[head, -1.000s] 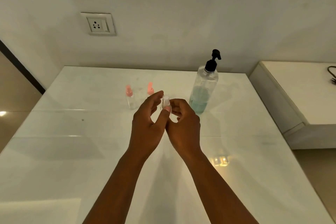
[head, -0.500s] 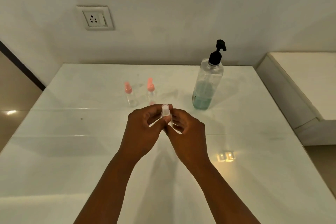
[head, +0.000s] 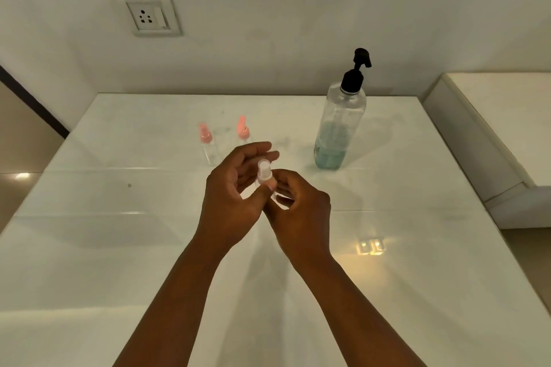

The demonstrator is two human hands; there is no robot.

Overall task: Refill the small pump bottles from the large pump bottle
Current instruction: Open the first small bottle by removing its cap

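Note:
A small clear bottle with a clear cap [head: 264, 173] is held upright over the middle of the white table [head: 119, 232]. My right hand [head: 298, 211] grips its lower body, which the fingers hide. My left hand [head: 235, 191] touches it with the thumb just below the cap, its fingers spread behind the cap. Two more small bottles with pink tops stand behind: one [head: 207, 144] on the left, one [head: 243, 129] just right of it. The large clear pump bottle [head: 340, 125], black pump, blue-green liquid at the bottom, stands at the back right.
The table meets a wall with a power socket [head: 147, 15]. A lower white ledge [head: 492, 134] adjoins the table on the right. The table's left edge drops to a brown floor [head: 18, 140]. A bright light reflection [head: 371, 246] lies on the tabletop near my right forearm.
The hands with the small bottle have dropped slightly nearer to me as the view tilted. My left fingers, closed round the cap half a second ago, have spread apart again.

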